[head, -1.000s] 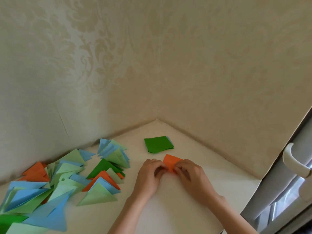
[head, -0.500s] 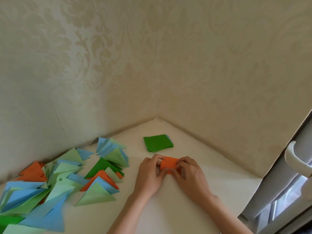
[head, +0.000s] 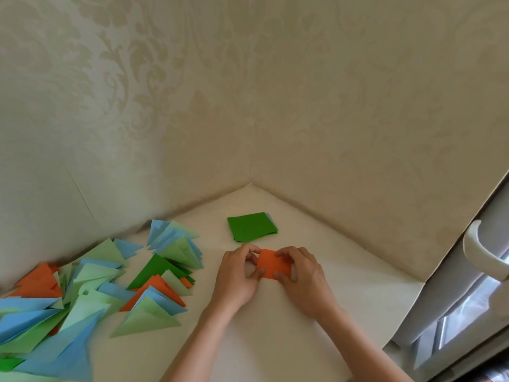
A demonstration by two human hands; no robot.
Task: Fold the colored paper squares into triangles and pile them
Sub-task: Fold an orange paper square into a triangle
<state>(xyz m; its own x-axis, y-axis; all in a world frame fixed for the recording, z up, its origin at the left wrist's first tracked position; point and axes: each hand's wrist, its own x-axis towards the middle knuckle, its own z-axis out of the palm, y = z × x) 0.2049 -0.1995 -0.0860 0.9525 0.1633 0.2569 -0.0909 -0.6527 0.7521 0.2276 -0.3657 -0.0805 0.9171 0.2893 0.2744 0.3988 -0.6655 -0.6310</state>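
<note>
Seen from the head camera, the only view, the orange paper lies on the white surface just in front of the stack of unfolded squares, pinched at its left edge by the left hand and at its right edge by the right hand, fingers curled over it from both sides. Risk sits in the alignment: if one hand drags harder, the corners may miss each other and the crease would set crooked (thin paper keeps a bad crease). A loosened pinch could let the sheet spring open. The pile of folded triangles sprawls loosely to the left, so a careless toss might scatter it or slide pieces toward the near edge.
</note>
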